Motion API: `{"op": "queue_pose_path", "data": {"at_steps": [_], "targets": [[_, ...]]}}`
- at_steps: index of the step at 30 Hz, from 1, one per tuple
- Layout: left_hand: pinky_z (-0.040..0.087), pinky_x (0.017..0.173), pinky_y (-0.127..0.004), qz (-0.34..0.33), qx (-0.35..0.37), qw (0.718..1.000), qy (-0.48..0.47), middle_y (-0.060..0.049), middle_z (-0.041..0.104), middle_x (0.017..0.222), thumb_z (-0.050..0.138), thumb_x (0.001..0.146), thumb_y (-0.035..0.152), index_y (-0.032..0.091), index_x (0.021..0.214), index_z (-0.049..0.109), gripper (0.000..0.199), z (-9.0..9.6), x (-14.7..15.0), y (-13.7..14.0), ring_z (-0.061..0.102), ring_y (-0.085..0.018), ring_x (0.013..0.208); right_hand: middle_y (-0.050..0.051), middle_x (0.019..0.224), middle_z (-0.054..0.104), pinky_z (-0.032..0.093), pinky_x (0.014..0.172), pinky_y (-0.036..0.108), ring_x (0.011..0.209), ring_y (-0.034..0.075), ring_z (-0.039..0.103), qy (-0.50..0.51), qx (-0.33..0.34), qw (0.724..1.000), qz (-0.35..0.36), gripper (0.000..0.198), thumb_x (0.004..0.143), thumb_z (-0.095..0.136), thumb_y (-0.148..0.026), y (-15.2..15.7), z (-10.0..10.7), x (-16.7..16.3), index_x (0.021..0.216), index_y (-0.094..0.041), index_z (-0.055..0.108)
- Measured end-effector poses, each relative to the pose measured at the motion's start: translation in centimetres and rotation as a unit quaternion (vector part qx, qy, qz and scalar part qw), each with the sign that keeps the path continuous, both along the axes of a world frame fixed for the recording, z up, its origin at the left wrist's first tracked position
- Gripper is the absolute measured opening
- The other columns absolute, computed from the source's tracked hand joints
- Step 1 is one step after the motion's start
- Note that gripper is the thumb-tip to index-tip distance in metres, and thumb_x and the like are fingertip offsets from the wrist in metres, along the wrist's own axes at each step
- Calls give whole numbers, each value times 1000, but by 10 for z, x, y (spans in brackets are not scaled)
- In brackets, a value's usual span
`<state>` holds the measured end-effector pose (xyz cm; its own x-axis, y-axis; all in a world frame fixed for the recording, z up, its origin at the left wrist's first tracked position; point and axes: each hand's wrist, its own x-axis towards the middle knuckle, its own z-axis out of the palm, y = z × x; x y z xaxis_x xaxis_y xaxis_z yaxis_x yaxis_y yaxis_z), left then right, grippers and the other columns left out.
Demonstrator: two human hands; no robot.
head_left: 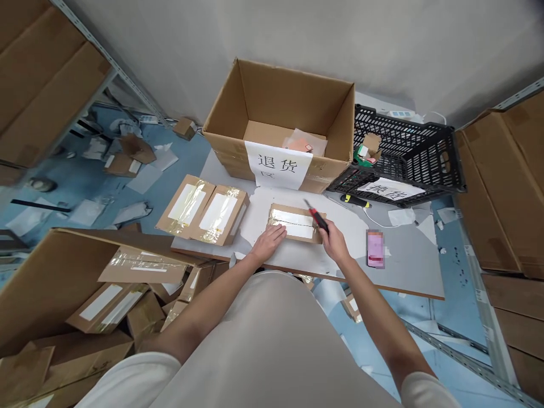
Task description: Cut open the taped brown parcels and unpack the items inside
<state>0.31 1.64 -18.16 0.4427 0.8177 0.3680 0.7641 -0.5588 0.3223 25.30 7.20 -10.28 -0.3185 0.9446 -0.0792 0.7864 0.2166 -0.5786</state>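
A small taped cardboard box (293, 231) with a white label lies flat on the table in front of me. My left hand (270, 241) rests on its left end, fingers stretched over the top. Over the box's right end, my right hand (334, 241) is closed around a red and black utility knife (318, 219). Its blade is out and points up and to the left, above the box. Two more taped boxes, a left one (187, 205) and a right one (220, 215), lie side by side to the left.
Behind stands a large open carton (229, 150) with a few items inside; right of it is a black plastic crate (446, 153). A yellow-black tool (355, 200) and a phone (375, 249) lie on the table (408, 272). Lower left, a big carton (38, 272) holds several parcels.
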Motion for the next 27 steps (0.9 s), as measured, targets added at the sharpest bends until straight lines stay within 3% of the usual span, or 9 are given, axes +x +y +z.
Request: {"op": "queue_pose_path", "data": {"at_steps": [3, 6, 12, 20, 27], "targets": [[46, 98, -43, -1, 17, 1000, 2, -11, 61, 120, 31, 92, 7, 15, 120, 54, 36, -2, -1, 3, 47, -20, 124, 10, 124, 57, 46, 78, 34, 101, 24, 59, -142, -12, 968, 206, 42, 94, 30, -36, 17, 25, -23, 132, -22, 40], [47, 97, -43, 1, 33, 999, 5, -11, 61, 120, 32, 92, 7, 14, 118, 54, 35, -2, -1, 3, 48, -21, 123, 11, 123, 58, 47, 75, 34, 98, 26, 62, -245, -19, 928, 279, 43, 95, 28, -37, 32, 37, -45, 135, -23, 36], [46, 98, -43, 4, 20, 1000, -4, -11, 60, 122, 33, 91, 7, 14, 119, 53, 35, 0, 0, 3, 47, -20, 124, 13, 118, 60, 46, 74, 32, 95, 26, 63, -316, -27, 895, 314, 41, 96, 28, -36, 41, 42, -61, 134, -23, 34], [42, 102, -44, 7, -25, 999, -26, -12, 59, 123, 31, 91, 7, 15, 120, 53, 37, -2, -1, 2, 44, -19, 126, 16, 114, 60, 44, 74, 32, 92, 25, 64, -335, -29, 886, 319, 40, 96, 26, -31, 40, 48, -71, 135, -22, 33], [39, 104, -45, 20, -69, 997, -33, -11, 58, 125, 33, 90, 7, 18, 125, 51, 41, -5, -1, 2, 46, -19, 125, 16, 106, 64, 44, 71, 33, 86, 24, 65, -380, -40, 873, 303, 38, 92, 33, -17, 39, 62, -41, 129, -21, 40]]}}
